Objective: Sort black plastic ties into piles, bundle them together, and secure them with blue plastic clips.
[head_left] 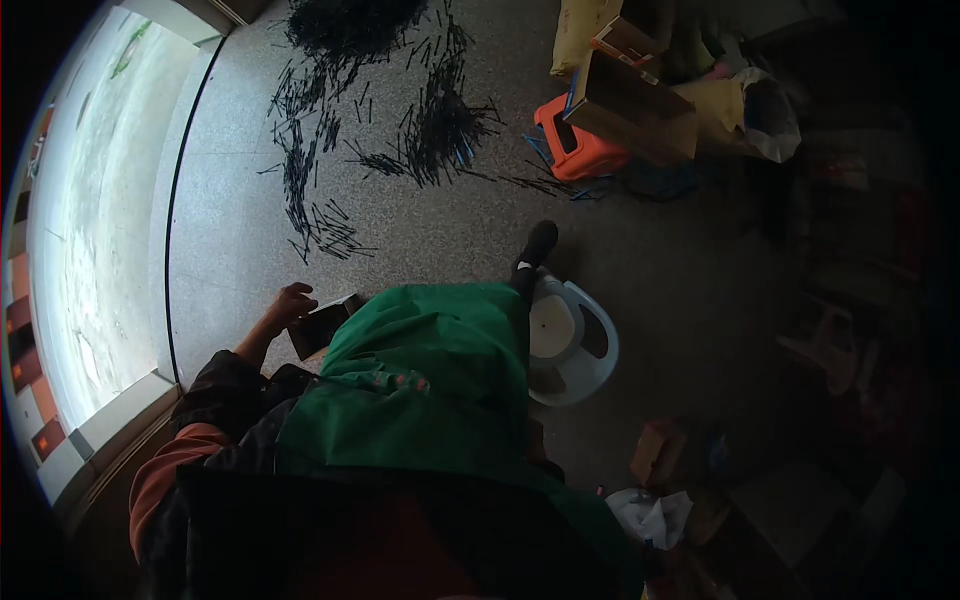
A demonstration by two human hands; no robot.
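My left hand [293,303] is at the left edge of an open box [322,328] with a dark inside, beside my left knee. Its fingers are loosely bent and apart, and nothing shows between them. Whether the fingertips touch the box, I cannot tell. A green apron [420,340] lies over my lap and covers part of the box. My right hand is out of sight. Ahead on the floor, many thin black sticks [440,130] lie scattered and heaped, with a dense dark pile [350,25] farther off.
A pale plastic stool [600,350] stands right of my leg, near my dark shoe [540,243]. Beyond it are an orange plastic container [575,145], a cardboard box [640,110] and a sack [725,110]. A white plastic bag [655,515] lies lower right. A bright doorway [110,200] borders the left.
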